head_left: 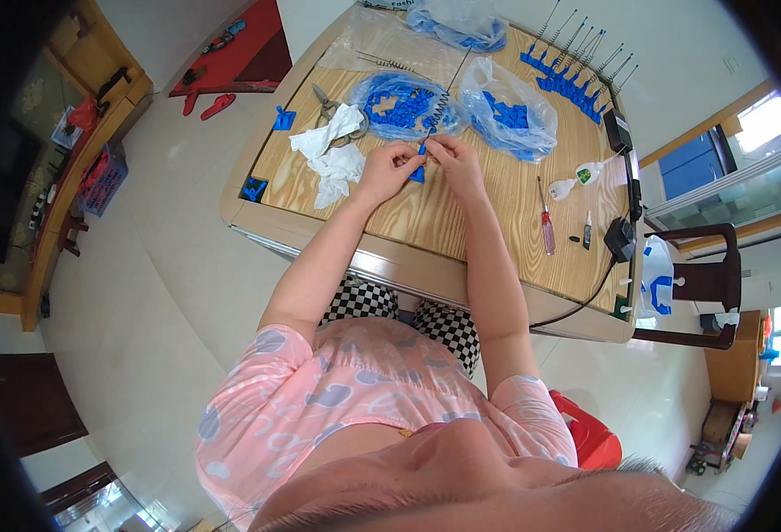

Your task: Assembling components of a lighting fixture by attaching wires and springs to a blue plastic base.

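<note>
Over the near middle of the table, my left hand (390,170) is closed on a small blue plastic piece (418,175) whose lower end sticks out below the fingers. My right hand (455,163) pinches at the top of the same piece, where a thin dark rod with a coiled spring (439,113) rises from it and leans away. Just beyond my hands lies an open clear bag of small blue parts (397,105). Another such bag (507,115) is to its right. Crumpled white tissue (333,151) and scissors (326,104) lie left of my hands.
Several blue pieces with upright springs (572,93) line the far right edge. On the right lie a red-handled screwdriver (547,232), a white glue bottle (589,173), a small black tube (587,232) and a black adapter (620,239) with its cable. A dark chair (705,282) stands beyond.
</note>
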`<state>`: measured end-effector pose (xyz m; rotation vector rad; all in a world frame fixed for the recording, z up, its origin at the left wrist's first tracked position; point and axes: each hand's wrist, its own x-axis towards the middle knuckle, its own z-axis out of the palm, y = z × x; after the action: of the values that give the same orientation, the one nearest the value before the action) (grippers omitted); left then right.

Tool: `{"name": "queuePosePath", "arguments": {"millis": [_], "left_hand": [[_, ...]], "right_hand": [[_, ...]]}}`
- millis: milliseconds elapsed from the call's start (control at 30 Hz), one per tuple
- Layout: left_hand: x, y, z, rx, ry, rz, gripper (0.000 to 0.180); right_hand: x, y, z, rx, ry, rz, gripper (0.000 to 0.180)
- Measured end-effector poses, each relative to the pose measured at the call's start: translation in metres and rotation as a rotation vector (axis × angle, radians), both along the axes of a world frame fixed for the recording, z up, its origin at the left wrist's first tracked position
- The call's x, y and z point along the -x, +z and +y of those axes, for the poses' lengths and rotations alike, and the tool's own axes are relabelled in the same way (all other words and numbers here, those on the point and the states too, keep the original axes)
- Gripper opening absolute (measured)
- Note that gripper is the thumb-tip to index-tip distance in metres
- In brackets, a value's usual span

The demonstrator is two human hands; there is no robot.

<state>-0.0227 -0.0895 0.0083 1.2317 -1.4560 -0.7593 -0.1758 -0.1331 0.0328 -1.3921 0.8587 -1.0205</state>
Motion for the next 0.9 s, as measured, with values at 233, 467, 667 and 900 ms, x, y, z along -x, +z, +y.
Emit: {"name": "queuePosePath", "arguments": {"millis": [233, 467, 667, 900], "left_hand": [[0.0, -0.002, -0.001, 0.021, 0.005, -0.004, 0.018], [0.0, 0.003, 0.003, -0.031, -0.063, -0.013, 0.017], [0.002, -0.001, 0.001, -0.057, -0.139, -0.011, 0.018], [0.001, -0.001, 0.002, -0.023, -0.129, -0.059, 0.017]], "right_hand": [[0.0, -0.007, -0.003, 0.011, -0.004, -0.003, 0.023], [0.001, 0.006, -0.001, -0.015, -0.035, -0.098, 0.028], [0.009, 0.004, -0.008, -0.036, -0.034, -0.223, 0.029], [0.01, 0.004, -0.008, -0.001, -0.051, -0.188, 0.029]]}}
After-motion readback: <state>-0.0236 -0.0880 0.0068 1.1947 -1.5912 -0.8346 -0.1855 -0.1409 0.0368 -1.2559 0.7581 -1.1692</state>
